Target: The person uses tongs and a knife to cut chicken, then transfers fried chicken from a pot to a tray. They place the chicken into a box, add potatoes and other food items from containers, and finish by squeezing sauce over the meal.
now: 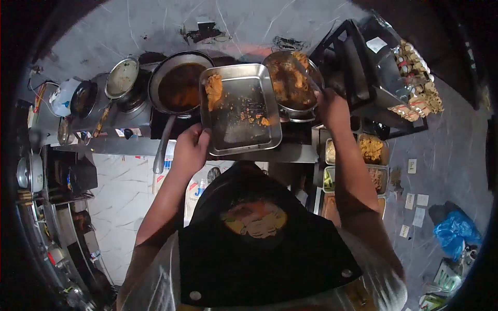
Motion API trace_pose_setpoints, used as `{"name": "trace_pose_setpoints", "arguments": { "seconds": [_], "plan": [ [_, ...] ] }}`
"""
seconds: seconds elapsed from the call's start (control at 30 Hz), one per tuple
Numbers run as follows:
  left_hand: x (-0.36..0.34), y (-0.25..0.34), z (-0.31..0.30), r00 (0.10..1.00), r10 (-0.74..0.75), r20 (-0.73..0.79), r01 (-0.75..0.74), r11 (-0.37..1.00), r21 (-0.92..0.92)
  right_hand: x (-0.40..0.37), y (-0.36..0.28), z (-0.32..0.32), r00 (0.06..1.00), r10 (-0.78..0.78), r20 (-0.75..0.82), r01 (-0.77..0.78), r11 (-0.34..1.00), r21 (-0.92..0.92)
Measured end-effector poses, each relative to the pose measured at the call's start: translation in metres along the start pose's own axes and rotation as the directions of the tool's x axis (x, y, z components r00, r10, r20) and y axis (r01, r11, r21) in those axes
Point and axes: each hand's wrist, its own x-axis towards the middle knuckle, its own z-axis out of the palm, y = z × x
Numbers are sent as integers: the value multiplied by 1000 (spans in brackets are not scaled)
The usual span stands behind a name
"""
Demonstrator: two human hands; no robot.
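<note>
My left hand [192,149] grips the left edge of a rectangular metal tray [241,140], thumb along its rim. Inside the tray lie a fried orange-brown piece [213,92] at the upper left and scattered crumbs. To the right, my right hand [332,107] is closed on the handle of a utensil [306,75] that reaches over the right pan [282,60]. Dark oil and fried pieces fill that pan, and one piece [301,59] shows at its upper rim beside the utensil. The utensil's far end is hard to make out.
A wok of dark oil [181,85] stands left of the tray, its handle pointing toward me. Farther left are a strainer [123,78] and a black pan [84,98]. Food containers [372,150] sit at right, below a black rack [358,67] and egg cartons [415,83].
</note>
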Motion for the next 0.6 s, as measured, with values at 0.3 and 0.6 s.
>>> {"name": "trace_pose_setpoints", "arguments": {
  "seconds": [0.3,0.6],
  "plan": [
    [3,-20,7,999,17,-31,-15,998,59,-13,-53,-66,973,94,209,-167,916,366],
    [9,-6,20,998,-68,-9,68,997,33,-37,-148,-32,884,-173,434,83,973,217]
  ]
}}
